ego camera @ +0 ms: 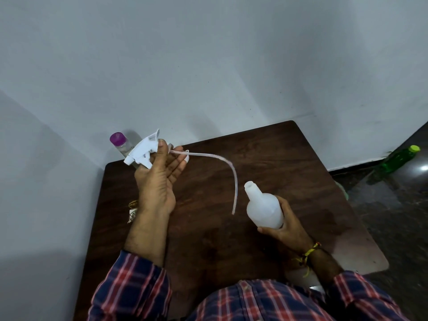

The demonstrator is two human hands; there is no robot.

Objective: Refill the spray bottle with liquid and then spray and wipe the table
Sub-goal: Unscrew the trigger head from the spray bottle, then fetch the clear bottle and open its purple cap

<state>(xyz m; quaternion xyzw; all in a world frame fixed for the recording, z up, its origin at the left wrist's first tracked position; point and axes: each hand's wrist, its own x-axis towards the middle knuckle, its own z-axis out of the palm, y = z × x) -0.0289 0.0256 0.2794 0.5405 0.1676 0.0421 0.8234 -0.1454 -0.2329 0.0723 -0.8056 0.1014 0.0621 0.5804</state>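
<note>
My left hand (159, 179) holds the white spray trigger head (142, 150) above the table's far left corner. Its long clear dip tube (228, 169) curves right and down, free of the bottle. My right hand (288, 224) grips the white translucent spray bottle (264, 208) by its lower body, tilted, with its open neck pointing up and left. A clear bottle with a purple cap (118, 142) stands at the far left corner of the dark wooden table (266, 149), partly hidden by the trigger head.
A green bottle with a lime cap (399, 158) stands on the dark floor to the right. Something small with a pale pattern (132, 210) lies on the table, mostly hidden behind my left forearm. White walls close the corner behind the table.
</note>
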